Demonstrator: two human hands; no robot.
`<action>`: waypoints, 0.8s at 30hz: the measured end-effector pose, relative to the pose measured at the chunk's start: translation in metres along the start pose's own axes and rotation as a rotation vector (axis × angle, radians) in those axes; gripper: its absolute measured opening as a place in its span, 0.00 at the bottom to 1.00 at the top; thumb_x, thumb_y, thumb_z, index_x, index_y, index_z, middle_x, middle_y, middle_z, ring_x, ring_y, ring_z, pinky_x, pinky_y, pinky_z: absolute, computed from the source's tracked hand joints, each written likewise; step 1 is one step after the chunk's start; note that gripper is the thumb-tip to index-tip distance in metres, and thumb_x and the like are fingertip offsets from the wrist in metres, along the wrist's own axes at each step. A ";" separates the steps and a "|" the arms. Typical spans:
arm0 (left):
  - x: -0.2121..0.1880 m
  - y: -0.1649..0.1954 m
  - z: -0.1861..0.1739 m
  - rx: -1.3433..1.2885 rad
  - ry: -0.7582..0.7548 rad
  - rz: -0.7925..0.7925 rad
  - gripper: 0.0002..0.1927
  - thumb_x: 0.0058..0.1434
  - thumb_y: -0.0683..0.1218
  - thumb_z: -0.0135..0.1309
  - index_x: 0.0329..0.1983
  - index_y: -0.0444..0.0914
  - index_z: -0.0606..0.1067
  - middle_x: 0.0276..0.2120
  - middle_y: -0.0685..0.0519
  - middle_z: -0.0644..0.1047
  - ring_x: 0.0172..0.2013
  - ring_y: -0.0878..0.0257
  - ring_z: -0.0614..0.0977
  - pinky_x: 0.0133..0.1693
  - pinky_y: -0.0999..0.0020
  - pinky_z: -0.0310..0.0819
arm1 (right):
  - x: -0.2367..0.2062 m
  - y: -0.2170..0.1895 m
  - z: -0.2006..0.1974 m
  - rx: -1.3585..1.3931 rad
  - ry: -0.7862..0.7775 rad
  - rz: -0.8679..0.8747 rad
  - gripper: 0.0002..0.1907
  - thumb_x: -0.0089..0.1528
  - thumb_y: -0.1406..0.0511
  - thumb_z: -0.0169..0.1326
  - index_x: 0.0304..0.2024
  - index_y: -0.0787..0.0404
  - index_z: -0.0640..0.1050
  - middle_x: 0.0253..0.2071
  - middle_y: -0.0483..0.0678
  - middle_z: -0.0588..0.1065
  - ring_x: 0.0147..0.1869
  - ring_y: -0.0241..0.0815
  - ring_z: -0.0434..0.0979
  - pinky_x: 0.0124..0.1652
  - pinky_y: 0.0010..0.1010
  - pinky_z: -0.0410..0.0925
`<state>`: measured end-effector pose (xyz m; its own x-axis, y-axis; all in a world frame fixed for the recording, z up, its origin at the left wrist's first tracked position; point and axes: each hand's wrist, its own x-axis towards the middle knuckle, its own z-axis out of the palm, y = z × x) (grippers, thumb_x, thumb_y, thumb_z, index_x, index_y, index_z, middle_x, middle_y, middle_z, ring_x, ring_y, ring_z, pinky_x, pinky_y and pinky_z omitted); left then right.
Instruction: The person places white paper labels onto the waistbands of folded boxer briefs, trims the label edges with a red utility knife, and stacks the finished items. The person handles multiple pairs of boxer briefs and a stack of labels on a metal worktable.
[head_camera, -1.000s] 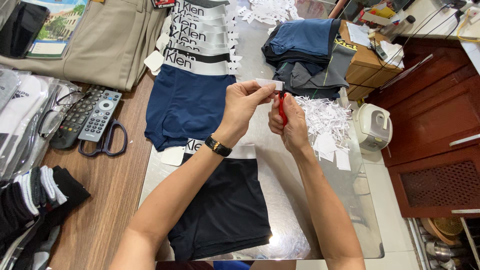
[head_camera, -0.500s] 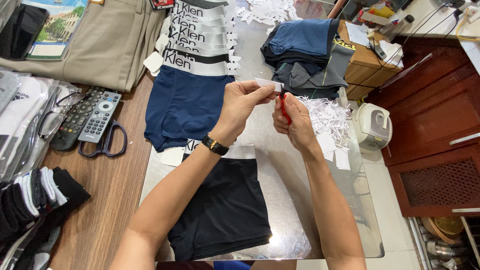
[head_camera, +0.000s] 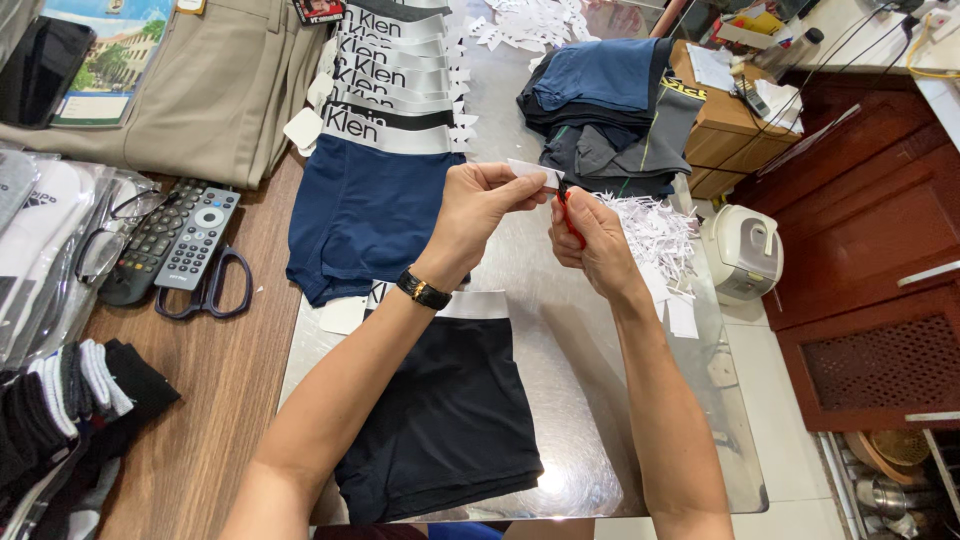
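Observation:
My left hand (head_camera: 480, 205) pinches a small white paper tag (head_camera: 535, 172) above the shiny metal sheet (head_camera: 570, 330). My right hand (head_camera: 590, 240) grips small red-handled scissors (head_camera: 570, 215), whose tip meets the tag's edge. A black watch sits on my left wrist. Below my arms lie black boxer briefs (head_camera: 445, 410) with a white waistband. Navy briefs (head_camera: 365, 210) top a fanned stack of underwear running to the far edge. A heap of white paper scraps (head_camera: 655, 235) lies just right of my right hand.
Folded dark garments (head_camera: 605, 105) sit at the far right. Two remote controls (head_camera: 180, 240), black-handled scissors (head_camera: 215, 290) and glasses (head_camera: 105, 250) rest on the wooden table (head_camera: 210, 400). Rolled socks (head_camera: 70, 390) lie at left, khaki trousers (head_camera: 200, 90) at the back. A white rice cooker (head_camera: 745, 250) stands on the floor.
Both hands have stayed together over the metal sheet, with only slight shifts of the scissors against the tag. Nothing else moved.

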<state>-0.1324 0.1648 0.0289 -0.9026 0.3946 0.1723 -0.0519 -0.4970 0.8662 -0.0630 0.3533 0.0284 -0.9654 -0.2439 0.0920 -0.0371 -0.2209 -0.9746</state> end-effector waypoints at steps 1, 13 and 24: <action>0.000 0.000 -0.001 0.010 -0.004 0.001 0.08 0.63 0.42 0.61 0.34 0.30 0.83 0.30 0.47 0.84 0.31 0.67 0.85 0.38 0.74 0.81 | 0.000 -0.001 0.000 -0.008 -0.006 0.002 0.19 0.76 0.53 0.39 0.40 0.60 0.68 0.23 0.37 0.55 0.22 0.27 0.49 0.21 0.21 0.46; 0.003 0.006 0.000 0.092 -0.040 -0.021 0.08 0.62 0.42 0.62 0.35 0.29 0.83 0.30 0.46 0.84 0.31 0.66 0.86 0.37 0.74 0.82 | 0.002 -0.009 -0.007 -0.066 -0.020 0.020 0.20 0.75 0.52 0.39 0.41 0.60 0.70 0.22 0.36 0.56 0.21 0.26 0.50 0.21 0.21 0.47; 0.004 0.001 -0.004 0.085 -0.039 -0.030 0.08 0.62 0.41 0.62 0.36 0.30 0.84 0.30 0.47 0.84 0.30 0.67 0.85 0.37 0.75 0.81 | 0.004 -0.011 -0.010 -0.094 -0.019 0.075 0.19 0.75 0.54 0.40 0.39 0.60 0.70 0.22 0.35 0.56 0.21 0.26 0.49 0.21 0.21 0.47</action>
<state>-0.1379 0.1624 0.0286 -0.8835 0.4394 0.1621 -0.0410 -0.4174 0.9078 -0.0689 0.3643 0.0370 -0.9613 -0.2746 0.0212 0.0101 -0.1119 -0.9937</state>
